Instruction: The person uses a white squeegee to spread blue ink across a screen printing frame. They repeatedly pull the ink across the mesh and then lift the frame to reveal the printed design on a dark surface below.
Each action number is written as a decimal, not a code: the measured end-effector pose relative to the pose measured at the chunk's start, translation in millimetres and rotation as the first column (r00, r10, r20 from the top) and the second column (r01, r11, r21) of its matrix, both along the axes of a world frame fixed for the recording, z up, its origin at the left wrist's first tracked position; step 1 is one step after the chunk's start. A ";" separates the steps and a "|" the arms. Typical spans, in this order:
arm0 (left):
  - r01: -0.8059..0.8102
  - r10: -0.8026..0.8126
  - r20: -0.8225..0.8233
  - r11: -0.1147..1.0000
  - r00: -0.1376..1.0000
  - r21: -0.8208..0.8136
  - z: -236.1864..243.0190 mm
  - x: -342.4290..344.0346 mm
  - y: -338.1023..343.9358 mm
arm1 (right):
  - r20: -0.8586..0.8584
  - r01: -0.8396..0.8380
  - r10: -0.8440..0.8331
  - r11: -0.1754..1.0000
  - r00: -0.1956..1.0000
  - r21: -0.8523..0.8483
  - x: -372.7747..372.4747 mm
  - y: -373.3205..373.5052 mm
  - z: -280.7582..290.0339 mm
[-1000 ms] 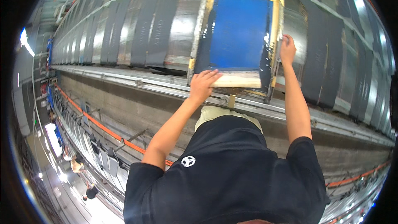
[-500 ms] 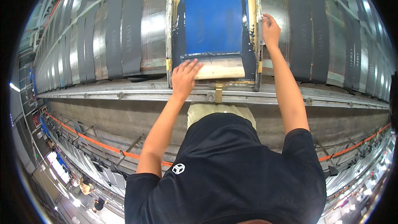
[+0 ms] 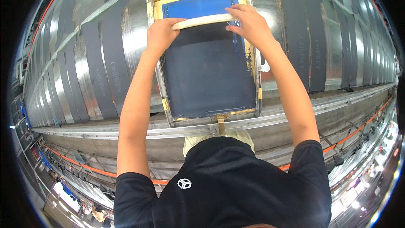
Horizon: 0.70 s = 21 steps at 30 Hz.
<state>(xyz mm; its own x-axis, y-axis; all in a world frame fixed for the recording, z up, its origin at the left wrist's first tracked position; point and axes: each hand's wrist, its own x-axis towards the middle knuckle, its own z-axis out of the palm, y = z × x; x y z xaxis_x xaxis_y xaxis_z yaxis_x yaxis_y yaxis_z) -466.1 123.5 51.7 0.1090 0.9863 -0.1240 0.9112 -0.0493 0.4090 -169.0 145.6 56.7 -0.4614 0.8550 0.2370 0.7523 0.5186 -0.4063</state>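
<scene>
A screen-printing frame [image 3: 256,95] with metal sides lies in front of me. Within it, blue mesh [image 3: 198,6] shows at the far end and black ink [image 3: 209,71] covers the rest. Across the mesh near the far end stands a squeegee [image 3: 202,21] with a pale wooden handle. Its left end is gripped by my left hand [image 3: 162,36], fingers closed. At the other end, my right hand [image 3: 252,24] has thumb and fingers on either side of the handle. The squeegee's blade is hidden under the handle.
Dark fabric strips [image 3: 112,55] lie in rows on the long shiny table [image 3: 130,38] on both sides of the frame. A metal rail [image 3: 291,112] runs along the table's near edge. Behind me stretches an orange bar [image 3: 93,166].
The squeegee has gone from the frame's near end to its far end, leaving black ink over the mesh. My right hand has left the frame's side for the squeegee.
</scene>
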 end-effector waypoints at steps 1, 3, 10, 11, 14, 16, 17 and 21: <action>-0.001 0.001 0.002 1.000 1.000 -0.022 -1.4 -3.3 11.2 | 0.033 -0.006 0.008 0.999 0.999 -0.054 -5.6 14.0 -9.6; -0.005 0.006 0.030 0.999 1.000 -0.039 -5.8 2.8 22.6 | 0.052 0.001 0.005 0.994 0.999 -0.113 -4.2 34.3 -34.9; 0.064 -0.064 -0.002 0.988 0.998 0.139 -39.3 16.6 -80.6 | -0.045 0.053 -0.060 0.988 0.997 -0.145 8.2 -75.7 -54.5; 0.064 -0.062 -0.021 0.992 0.998 0.110 -35.2 19.0 -107.3 | -0.055 0.044 -0.054 0.984 0.997 -0.171 8.6 -101.2 -47.6; 0.059 -0.056 -0.044 0.995 0.997 0.080 -29.9 27.0 -180.6 | -0.069 0.047 -0.073 0.943 0.995 -0.329 14.2 -170.1 -34.1; 0.064 -0.063 -0.014 0.993 0.998 0.102 -30.4 33.6 -223.6 | -0.075 0.048 -0.077 0.939 0.994 -0.339 20.0 -212.0 -29.2; 0.066 -0.065 -0.014 0.992 0.998 0.111 -32.0 36.4 -240.5 | -0.077 0.045 -0.075 0.940 0.994 -0.337 22.1 -227.0 -27.2; 0.081 -0.077 -0.030 0.984 0.997 0.160 -28.2 42.6 -272.0 | -0.050 0.048 -0.067 0.949 0.997 -0.313 24.9 -258.8 -25.3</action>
